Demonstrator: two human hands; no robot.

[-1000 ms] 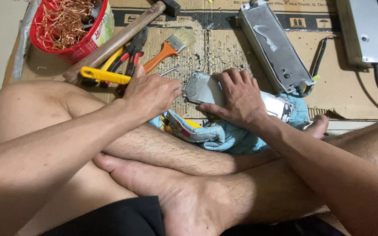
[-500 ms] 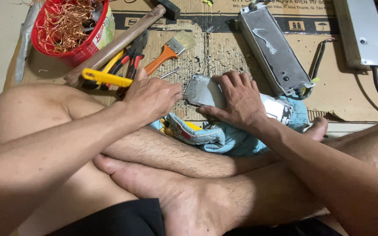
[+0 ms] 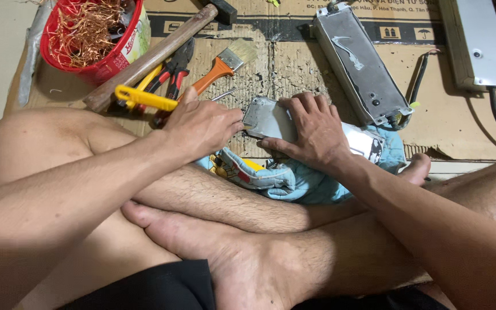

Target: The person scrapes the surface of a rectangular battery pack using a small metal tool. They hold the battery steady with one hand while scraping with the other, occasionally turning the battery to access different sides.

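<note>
A small grey metal box [image 3: 268, 119] lies on a crumpled blue cloth [image 3: 294, 179] that rests against my crossed legs. My right hand [image 3: 312, 133] lies over the box's top, fingers spread and wrapped around its edges, pressing it down. My left hand [image 3: 202, 127] is curled into a fist with its fingertips against the box's left end. A thin metal rod [image 3: 223, 96] pokes out past the left thumb; whether the hand holds it is unclear. The box's right part [image 3: 367, 143] shows beyond my right wrist.
On the cardboard mat [image 3: 294, 69] lie a wooden-handled hammer [image 3: 150, 57], an orange-handled brush [image 3: 225, 63], red pliers [image 3: 173, 77], a yellow tool [image 3: 142, 97], a long grey metal casing [image 3: 363, 66] and a white box [image 3: 475, 43] with a cable. A red tub [image 3: 96, 34] holds copper wire.
Both hands stay on the metal box almost unmoved; the left fist has shifted slightly along the box's end.
</note>
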